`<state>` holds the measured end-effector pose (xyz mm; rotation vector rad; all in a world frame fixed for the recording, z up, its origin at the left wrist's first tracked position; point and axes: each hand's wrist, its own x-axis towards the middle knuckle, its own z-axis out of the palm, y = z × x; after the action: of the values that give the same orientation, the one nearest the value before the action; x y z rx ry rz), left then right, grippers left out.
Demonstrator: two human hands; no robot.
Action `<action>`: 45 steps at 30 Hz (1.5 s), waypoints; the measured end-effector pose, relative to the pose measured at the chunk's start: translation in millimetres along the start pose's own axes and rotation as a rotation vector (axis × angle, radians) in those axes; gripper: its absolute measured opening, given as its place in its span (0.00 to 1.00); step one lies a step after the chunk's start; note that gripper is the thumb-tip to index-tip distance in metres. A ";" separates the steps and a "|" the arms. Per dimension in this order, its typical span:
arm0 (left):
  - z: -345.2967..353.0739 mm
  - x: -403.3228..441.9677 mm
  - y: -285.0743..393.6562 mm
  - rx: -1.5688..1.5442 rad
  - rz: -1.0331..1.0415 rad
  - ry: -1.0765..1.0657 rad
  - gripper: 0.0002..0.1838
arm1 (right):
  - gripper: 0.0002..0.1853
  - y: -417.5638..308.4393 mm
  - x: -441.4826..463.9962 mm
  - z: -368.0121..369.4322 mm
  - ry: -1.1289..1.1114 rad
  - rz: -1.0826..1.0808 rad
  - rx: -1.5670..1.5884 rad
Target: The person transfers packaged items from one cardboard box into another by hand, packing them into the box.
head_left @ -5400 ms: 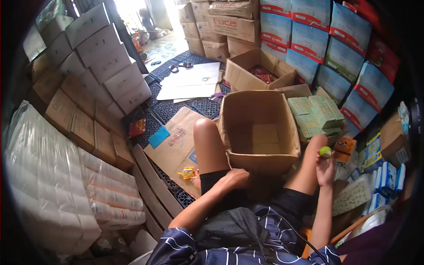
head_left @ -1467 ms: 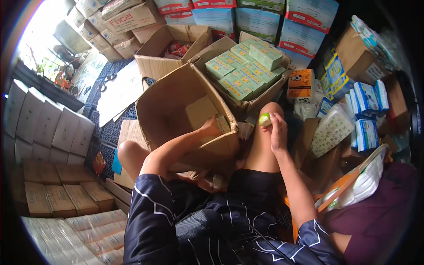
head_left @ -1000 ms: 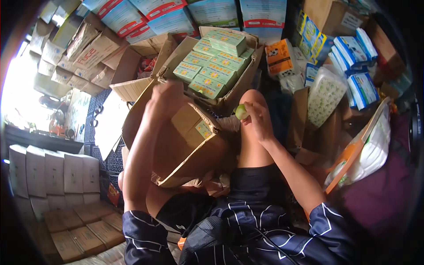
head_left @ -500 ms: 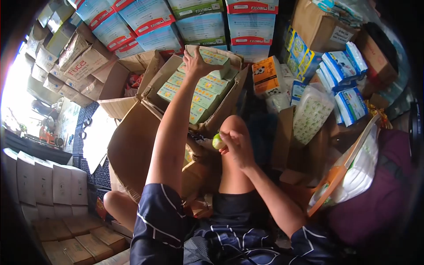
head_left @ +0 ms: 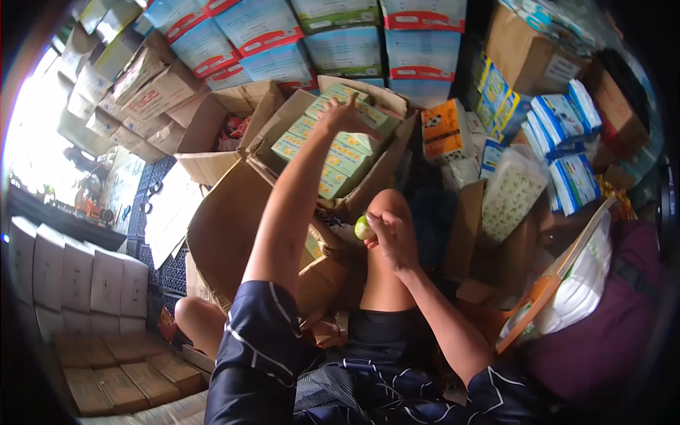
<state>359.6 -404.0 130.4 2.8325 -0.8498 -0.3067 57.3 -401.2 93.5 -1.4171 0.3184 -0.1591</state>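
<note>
My left hand [head_left: 346, 119] is spread over the top green box [head_left: 375, 117] of a stack, its fingers apart and resting on or just above it. The stack of small green boxes [head_left: 343, 157] fills an open carton [head_left: 402, 106]. In my right hand [head_left: 391, 239], over my right knee, is a round green fruit [head_left: 364, 228] with a pale patch. A larger open carton [head_left: 225, 212] stands under my left forearm, with a green box [head_left: 312, 246] partly visible inside.
Blue and red cartons [head_left: 269, 35] are stacked at the back. A carton with red packets [head_left: 234, 131] stands beyond the large one. To the right lie an orange panda pack [head_left: 443, 131], blue-white packs [head_left: 563, 117] and a leaf-patterned pack [head_left: 513, 193]. White cartons [head_left: 78, 273] line the left.
My left hand has moved from the large carton up to the green boxes. Over the last half second it has shifted slightly right on the stack. My right hand still holds the fruit.
</note>
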 end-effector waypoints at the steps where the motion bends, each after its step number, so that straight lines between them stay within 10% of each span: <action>1: -2.6 -5.2 1.3 -0.008 0.011 0.027 0.77 | 0.21 -1.5 -0.1 1.2 0.005 -0.016 -0.018; 21: -81.4 -302.2 -107.3 0.053 0.286 0.145 0.56 | 0.18 16.4 8.7 -0.9 0.041 -0.118 0.128; 35: 162.4 -294.6 -205.3 0.103 0.141 -0.024 0.54 | 0.18 11.9 4.9 6.0 -0.012 -0.156 0.000; 45: 171.9 -282.2 -208.0 -0.105 -0.038 -0.246 0.59 | 0.17 12.1 3.9 9.1 0.047 -0.154 0.006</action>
<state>196.2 -92.6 -39.4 2.7519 -0.7976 -0.6954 62.9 -392.0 82.2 -1.4338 0.2466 -0.3196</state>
